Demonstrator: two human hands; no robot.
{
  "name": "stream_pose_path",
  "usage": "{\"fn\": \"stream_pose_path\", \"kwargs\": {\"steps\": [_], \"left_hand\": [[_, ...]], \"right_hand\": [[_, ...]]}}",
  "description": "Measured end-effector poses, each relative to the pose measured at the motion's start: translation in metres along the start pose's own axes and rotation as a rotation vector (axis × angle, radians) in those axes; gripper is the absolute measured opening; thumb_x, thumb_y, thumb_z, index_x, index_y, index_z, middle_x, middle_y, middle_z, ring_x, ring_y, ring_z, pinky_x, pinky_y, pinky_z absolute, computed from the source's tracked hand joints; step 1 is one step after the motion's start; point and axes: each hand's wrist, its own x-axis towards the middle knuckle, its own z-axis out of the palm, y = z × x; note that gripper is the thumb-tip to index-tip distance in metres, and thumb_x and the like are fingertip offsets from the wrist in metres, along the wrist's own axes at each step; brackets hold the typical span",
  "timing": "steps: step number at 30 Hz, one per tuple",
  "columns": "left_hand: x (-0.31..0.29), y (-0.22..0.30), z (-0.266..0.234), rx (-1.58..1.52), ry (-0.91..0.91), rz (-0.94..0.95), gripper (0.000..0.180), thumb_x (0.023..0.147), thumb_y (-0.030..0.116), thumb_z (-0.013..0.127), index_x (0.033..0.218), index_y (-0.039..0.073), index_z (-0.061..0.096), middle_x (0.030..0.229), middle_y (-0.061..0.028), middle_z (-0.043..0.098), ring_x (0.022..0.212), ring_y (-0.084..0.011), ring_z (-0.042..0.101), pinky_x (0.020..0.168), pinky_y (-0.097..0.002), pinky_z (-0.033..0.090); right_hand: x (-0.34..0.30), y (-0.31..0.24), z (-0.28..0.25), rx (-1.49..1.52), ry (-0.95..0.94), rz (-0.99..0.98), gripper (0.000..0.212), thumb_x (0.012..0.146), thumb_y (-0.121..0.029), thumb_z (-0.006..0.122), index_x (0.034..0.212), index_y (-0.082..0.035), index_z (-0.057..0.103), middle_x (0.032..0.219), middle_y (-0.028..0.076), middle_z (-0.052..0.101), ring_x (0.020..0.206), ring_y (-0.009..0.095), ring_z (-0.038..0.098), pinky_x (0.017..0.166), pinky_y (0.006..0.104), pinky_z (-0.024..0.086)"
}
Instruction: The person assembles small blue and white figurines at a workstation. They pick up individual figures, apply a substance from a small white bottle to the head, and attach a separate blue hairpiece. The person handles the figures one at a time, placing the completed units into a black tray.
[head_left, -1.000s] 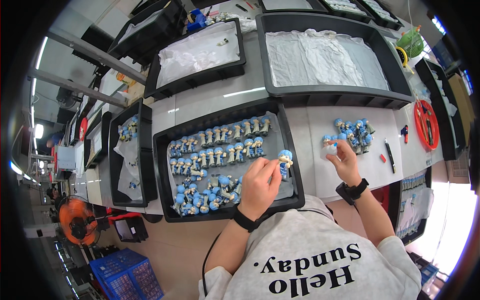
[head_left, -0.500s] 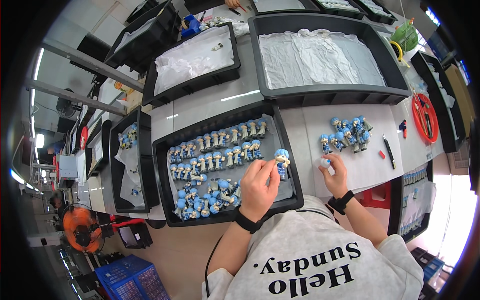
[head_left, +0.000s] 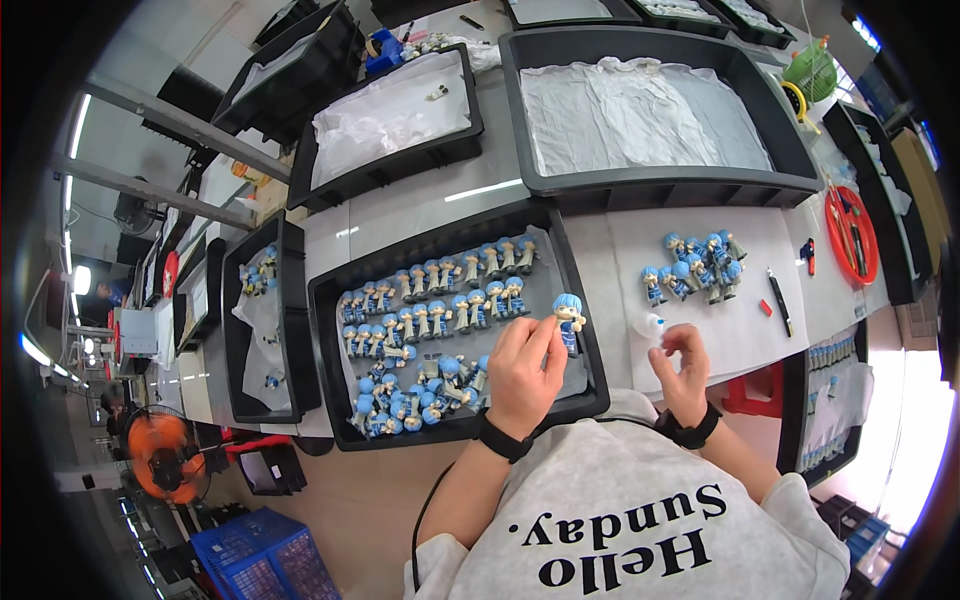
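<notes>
My left hand pinches a small blue-haired figurine, upright with its face showing, above the right end of a black tray. In that tray stand rows of similar figurines, with a jumbled heap of them at its near side. My right hand is open, thumb and forefinger apart. Just beyond its fingertips sits a small white bottle with a blue tip, on the white sheet. A cluster of figurines lies farther back on that sheet.
A black pen-like tool and a small red piece lie at the right. Behind them is a red oval dish with tools. Large black trays lined with white cloth stand at the back; another black tray is at the left.
My right hand has let go of the white bottle and drawn back toward me, its fingers opening. The left hand keeps the figurine in almost the same place.
</notes>
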Motion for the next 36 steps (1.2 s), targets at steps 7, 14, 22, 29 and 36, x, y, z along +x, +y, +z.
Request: {"fn": "stream_pose_path", "kwargs": {"steps": [7, 14, 22, 29, 36], "left_hand": [[-0.001, 0.005, 0.006, 0.067, 0.001, 0.089, 0.018, 0.073, -0.003, 0.063, 0.091, -0.002, 0.063, 0.074, -0.0091, 0.055, 0.064, -0.0239, 0.054, 0.055, -0.0323, 0.043], [-0.004, 0.004, 0.005, 0.111, 0.030, 0.132, 0.019, 0.073, -0.003, 0.064, 0.092, -0.002, 0.062, 0.075, -0.0089, 0.055, 0.065, -0.0240, 0.054, 0.055, -0.0332, 0.044], [-0.005, 0.004, 0.007, 0.134, 0.035, 0.164, 0.021, 0.072, -0.002, 0.065, 0.093, -0.002, 0.062, 0.076, -0.0092, 0.054, 0.066, -0.0244, 0.054, 0.055, -0.0338, 0.044], [-0.007, 0.002, 0.008, 0.136, 0.045, 0.160, 0.022, 0.073, -0.002, 0.064, 0.095, -0.003, 0.062, 0.076, -0.0098, 0.054, 0.066, -0.0246, 0.054, 0.055, -0.0336, 0.044], [-0.011, 0.002, 0.007, 0.144, 0.049, 0.164, 0.023, 0.072, -0.005, 0.063, 0.096, -0.004, 0.063, 0.075, -0.0097, 0.055, 0.065, -0.0246, 0.054, 0.054, -0.0333, 0.043]], "right_hand": [[0.028, -0.075, 0.030, 0.567, -0.474, 0.682, 0.020, 0.088, -0.014, 0.057, 0.097, 0.004, 0.062, 0.083, 0.007, 0.061, 0.068, 0.012, 0.059, 0.059, 0.0236, 0.050], [0.041, -0.080, 0.033, 0.824, -0.490, 0.945, 0.022, 0.088, -0.014, 0.054, 0.097, 0.007, 0.058, 0.086, 0.008, 0.059, 0.072, 0.016, 0.062, 0.063, 0.0239, 0.054], [0.040, -0.086, 0.035, 0.895, -0.438, 0.955, 0.023, 0.089, -0.013, 0.051, 0.099, 0.007, 0.056, 0.089, 0.011, 0.059, 0.080, 0.022, 0.065, 0.072, 0.0282, 0.056], [0.043, -0.096, 0.038, 0.890, -0.464, 0.988, 0.022, 0.089, -0.014, 0.054, 0.100, 0.005, 0.057, 0.094, 0.011, 0.061, 0.085, 0.019, 0.064, 0.075, 0.0279, 0.055], [0.040, -0.089, 0.043, 0.939, -0.463, 1.023, 0.019, 0.088, -0.014, 0.058, 0.099, 0.001, 0.059, 0.093, 0.007, 0.062, 0.086, 0.015, 0.061, 0.079, 0.0259, 0.053]]}}
